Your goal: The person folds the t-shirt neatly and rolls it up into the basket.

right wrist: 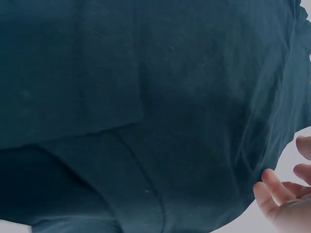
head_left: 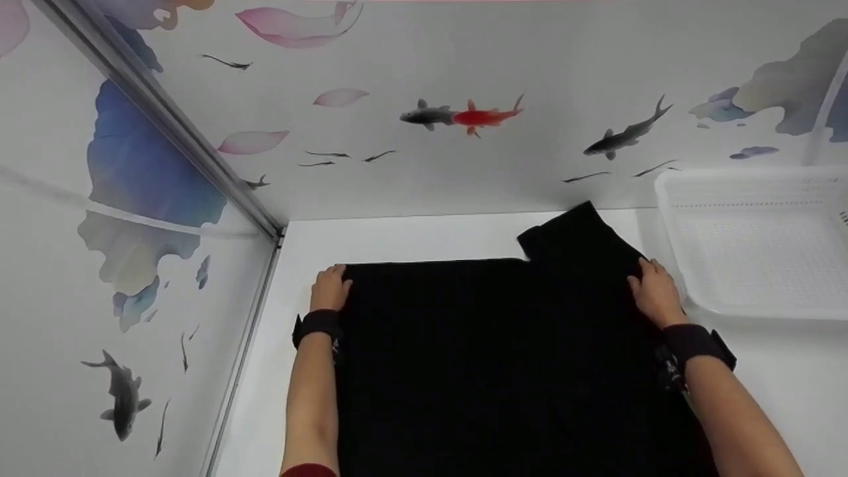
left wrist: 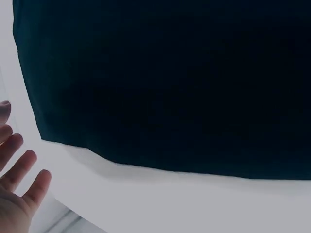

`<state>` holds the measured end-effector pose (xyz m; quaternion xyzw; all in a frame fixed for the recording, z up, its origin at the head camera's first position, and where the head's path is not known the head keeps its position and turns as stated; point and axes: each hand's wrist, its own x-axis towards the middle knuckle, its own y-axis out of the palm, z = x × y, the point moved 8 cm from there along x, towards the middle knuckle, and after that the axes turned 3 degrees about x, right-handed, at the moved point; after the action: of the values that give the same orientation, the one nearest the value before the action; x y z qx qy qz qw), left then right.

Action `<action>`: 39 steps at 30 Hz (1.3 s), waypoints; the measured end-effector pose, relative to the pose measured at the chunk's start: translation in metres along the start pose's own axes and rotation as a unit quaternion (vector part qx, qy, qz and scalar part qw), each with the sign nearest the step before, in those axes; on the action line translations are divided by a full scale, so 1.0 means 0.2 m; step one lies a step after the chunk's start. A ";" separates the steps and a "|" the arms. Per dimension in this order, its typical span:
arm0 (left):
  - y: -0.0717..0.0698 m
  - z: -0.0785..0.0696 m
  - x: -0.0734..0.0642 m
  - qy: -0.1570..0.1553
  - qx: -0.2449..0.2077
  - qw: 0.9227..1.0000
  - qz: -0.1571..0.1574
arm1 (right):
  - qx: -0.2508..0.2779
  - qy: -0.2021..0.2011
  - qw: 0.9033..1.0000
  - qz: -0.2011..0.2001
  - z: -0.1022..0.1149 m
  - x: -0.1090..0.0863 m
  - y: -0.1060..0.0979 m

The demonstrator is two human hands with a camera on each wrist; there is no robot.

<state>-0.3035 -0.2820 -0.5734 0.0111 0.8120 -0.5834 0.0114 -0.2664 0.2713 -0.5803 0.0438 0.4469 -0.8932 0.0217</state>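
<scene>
A black T-shirt (head_left: pixel 490 358) lies spread on the white table in the head view, with one sleeve (head_left: pixel 576 235) sticking out at the far right. My left hand (head_left: pixel 329 289) is by its far left corner. Seen from the left wrist, that hand's fingers (left wrist: pixel 38 187) are spread, just off the edge of the dark cloth (left wrist: pixel 170 97). On the other side my right hand (head_left: pixel 656 291) touches the shirt's edge below the sleeve. The right wrist view has its loosely bent fingertips (right wrist: pixel 268 175) against the cloth's border, with seams and a folded layer (right wrist: pixel 68 97) beside them.
A white plastic basket (head_left: pixel 762 311) stands on the table to the right of the shirt. Behind rises a wall printed with fish and petals (head_left: pixel 483 118). Another printed panel (head_left: pixel 126 265) closes off the left side, with a metal strip along its edge.
</scene>
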 end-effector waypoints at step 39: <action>-0.06 0.00 -0.02 0.083 0.033 0.991 -0.103 | -0.205 -0.133 0.942 -0.229 0.17 -0.09 -0.09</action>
<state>-0.3005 -0.2854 -0.5609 -0.0237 0.7876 -0.6046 -0.1168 -0.2513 0.2539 -0.5442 -0.1847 0.6115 -0.7606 -0.1161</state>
